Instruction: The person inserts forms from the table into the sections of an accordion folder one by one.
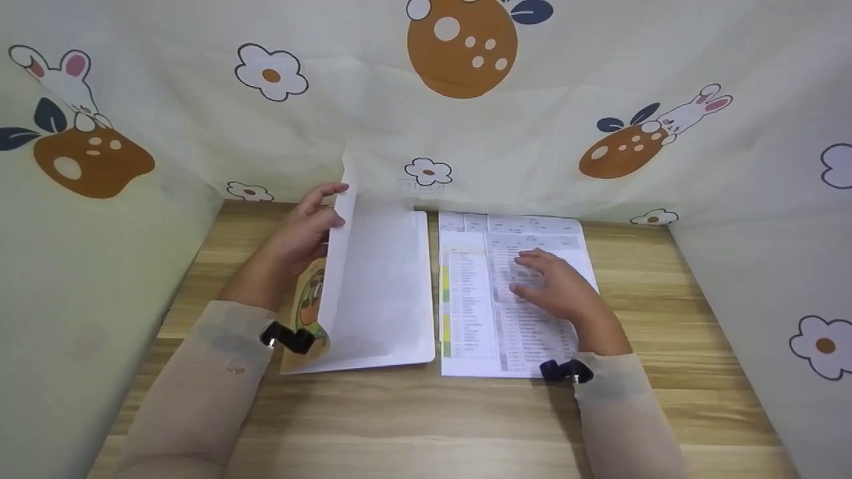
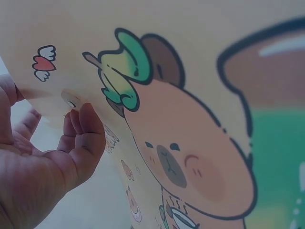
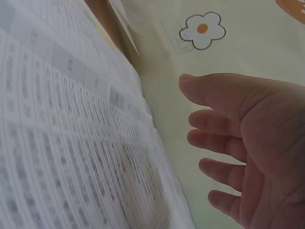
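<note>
My left hand point(image 1: 305, 229) pinches the raised left edge of a thin booklet's cover point(image 1: 337, 266). The cover stands up from the table, white on its inner side. Its outer side, tan with a cartoon capybara point(image 2: 190, 157), fills much of the left wrist view. A blank white page point(image 1: 386, 293) lies flat to the right of the fold. My right hand point(image 1: 556, 286) hovers over printed sheets point(image 1: 466, 359) with tables and yellow and green strips. In the right wrist view its fingers point(image 3: 224, 171) are spread apart and hold nothing.
The wood-grain table point(image 1: 373, 426) extends in front of the papers and to both sides. A pale cloth point(image 1: 346, 120) with oranges, rabbits and flowers hangs behind the table and along both sides. A dark wrist camera point(image 1: 293, 337) sits on the left sleeve, another wrist camera point(image 1: 566, 370) on the right.
</note>
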Tool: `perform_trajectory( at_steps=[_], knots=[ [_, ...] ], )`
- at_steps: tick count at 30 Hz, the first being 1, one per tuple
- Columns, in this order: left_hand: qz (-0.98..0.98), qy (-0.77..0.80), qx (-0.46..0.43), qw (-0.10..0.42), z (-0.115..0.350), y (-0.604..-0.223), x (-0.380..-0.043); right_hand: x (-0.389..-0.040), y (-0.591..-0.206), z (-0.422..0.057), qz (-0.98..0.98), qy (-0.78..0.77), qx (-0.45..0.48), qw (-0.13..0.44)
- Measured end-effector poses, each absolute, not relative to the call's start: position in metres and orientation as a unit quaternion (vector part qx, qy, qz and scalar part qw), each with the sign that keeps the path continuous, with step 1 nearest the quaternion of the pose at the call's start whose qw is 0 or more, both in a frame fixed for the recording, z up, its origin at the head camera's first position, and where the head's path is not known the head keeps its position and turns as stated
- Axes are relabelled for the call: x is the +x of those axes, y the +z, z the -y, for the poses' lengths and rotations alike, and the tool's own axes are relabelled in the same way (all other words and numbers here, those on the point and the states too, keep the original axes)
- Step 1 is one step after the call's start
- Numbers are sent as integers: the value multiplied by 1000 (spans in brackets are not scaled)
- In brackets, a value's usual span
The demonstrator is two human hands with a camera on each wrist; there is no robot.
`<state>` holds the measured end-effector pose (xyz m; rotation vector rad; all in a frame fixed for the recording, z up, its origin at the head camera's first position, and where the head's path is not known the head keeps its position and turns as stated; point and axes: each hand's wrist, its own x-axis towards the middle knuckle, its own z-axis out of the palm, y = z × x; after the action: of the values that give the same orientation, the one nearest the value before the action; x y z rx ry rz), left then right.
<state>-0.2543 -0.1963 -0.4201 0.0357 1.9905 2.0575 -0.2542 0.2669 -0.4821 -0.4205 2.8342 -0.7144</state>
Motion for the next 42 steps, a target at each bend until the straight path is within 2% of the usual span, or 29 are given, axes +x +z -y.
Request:
perform_trajectory(
  at_steps=[17, 22, 28, 42],
  knots=[
    [-683, 718, 10, 135, 194, -429, -258, -243, -492, -364, -964, -243, -37, 104],
    [-680, 721, 15, 135, 194, -429, -258, -246, -500, -372, -964, -243, -27, 99],
    [-673, 727, 17, 136, 195, -428, -256, -246, -506, -371, -960, -248, 5, 128],
    [-675, 726, 11, 134, 197, -426, -256, -254, -506, -369, -950, -273, 20, 150]
  ],
)
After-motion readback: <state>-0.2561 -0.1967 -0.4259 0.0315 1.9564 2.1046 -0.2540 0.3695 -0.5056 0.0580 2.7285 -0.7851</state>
